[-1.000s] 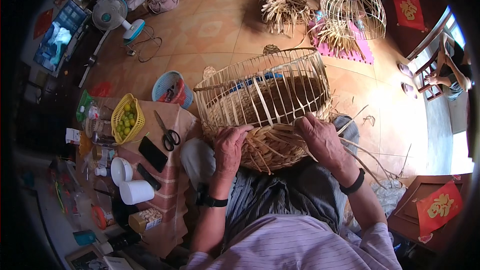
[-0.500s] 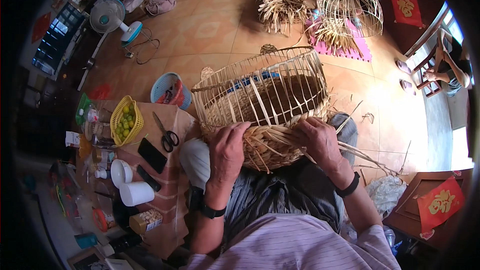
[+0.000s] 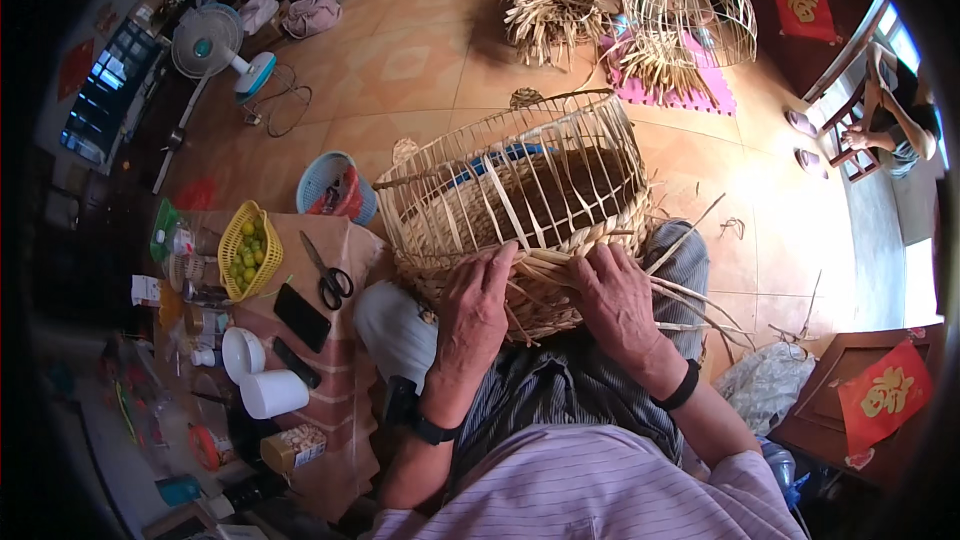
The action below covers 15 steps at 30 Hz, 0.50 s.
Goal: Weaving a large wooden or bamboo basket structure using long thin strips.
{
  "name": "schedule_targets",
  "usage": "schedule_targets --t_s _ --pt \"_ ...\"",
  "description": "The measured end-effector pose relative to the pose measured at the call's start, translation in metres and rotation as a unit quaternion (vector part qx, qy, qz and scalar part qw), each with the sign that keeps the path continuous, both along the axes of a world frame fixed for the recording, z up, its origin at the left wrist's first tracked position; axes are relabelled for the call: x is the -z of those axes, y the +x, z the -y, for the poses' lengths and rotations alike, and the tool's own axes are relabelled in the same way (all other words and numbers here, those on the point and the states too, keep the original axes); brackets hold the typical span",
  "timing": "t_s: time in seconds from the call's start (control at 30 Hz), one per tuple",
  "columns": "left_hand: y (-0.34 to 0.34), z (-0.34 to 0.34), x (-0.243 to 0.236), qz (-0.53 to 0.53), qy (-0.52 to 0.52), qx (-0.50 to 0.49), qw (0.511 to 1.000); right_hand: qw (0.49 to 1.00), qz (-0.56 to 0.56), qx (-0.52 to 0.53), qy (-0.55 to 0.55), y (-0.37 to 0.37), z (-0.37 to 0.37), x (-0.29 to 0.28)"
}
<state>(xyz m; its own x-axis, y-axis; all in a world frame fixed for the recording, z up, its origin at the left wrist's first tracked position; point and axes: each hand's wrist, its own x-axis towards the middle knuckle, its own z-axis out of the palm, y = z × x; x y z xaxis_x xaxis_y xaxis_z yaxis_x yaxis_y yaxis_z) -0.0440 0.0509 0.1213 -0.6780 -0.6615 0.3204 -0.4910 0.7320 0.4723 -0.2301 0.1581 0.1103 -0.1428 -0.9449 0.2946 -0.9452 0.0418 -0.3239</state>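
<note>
A half-woven basket (image 3: 520, 200) with bare upright ribs, a woven straw lower part and a blue piece inside rests at my lap. My left hand (image 3: 472, 308) has its fingers curled on the woven band at the basket's near side. My right hand (image 3: 612, 302) is closed on the pale straw strips (image 3: 545, 262) a little to the right, with loose ends trailing out rightward past it. The two hands are a short way apart, both backs upward, and their fingertips are partly hidden in the straw.
Left is a low table (image 3: 340, 380) with scissors (image 3: 330, 275), phone (image 3: 302, 316), yellow fruit basket (image 3: 243, 250) and jars; behind it a blue bin (image 3: 330, 180) and fan (image 3: 205, 45). Straw piles (image 3: 555, 10) and a wire-like frame (image 3: 690, 0) lie ahead. A seated person's legs (image 3: 880, 115) show right.
My left hand has moved rightward, further along the band, and my right hand has shifted slightly left and down, so they are closer together. The view has also shifted slightly.
</note>
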Motion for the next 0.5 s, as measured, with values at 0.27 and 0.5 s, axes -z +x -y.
schedule_targets --t_s 0.27,0.5 --pt "-0.004 0.007 0.01 0.002 -0.031 0.047 0.998 0.999 -0.006 -0.033 0.01 0.006 0.0 -0.003" --pt "-0.014 0.007 0.01 -0.004 -0.029 0.025 0.999 0.989 0.104 -0.1 0.04 -0.024 -0.012 -0.009"
